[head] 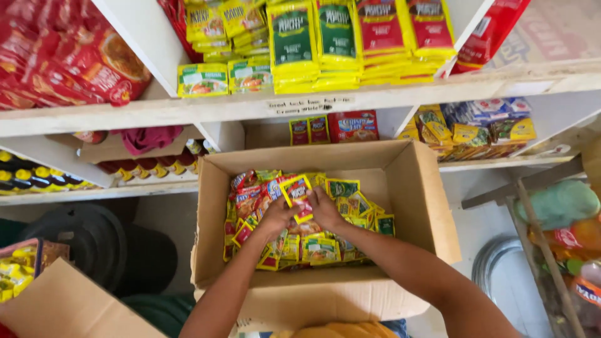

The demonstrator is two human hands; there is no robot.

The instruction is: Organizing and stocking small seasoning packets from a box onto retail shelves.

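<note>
While I watch through the head camera, my left hand (277, 217) and right hand (325, 209) meet over the cardboard box (426, 206), fingers pinched together on a red and yellow sachet (297, 191) held just above the loose packets (313, 247) filling it, below stocked shelves (188, 109).

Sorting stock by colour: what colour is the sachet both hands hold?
Yellow-edged with a red middle, seen from the head view.
</note>
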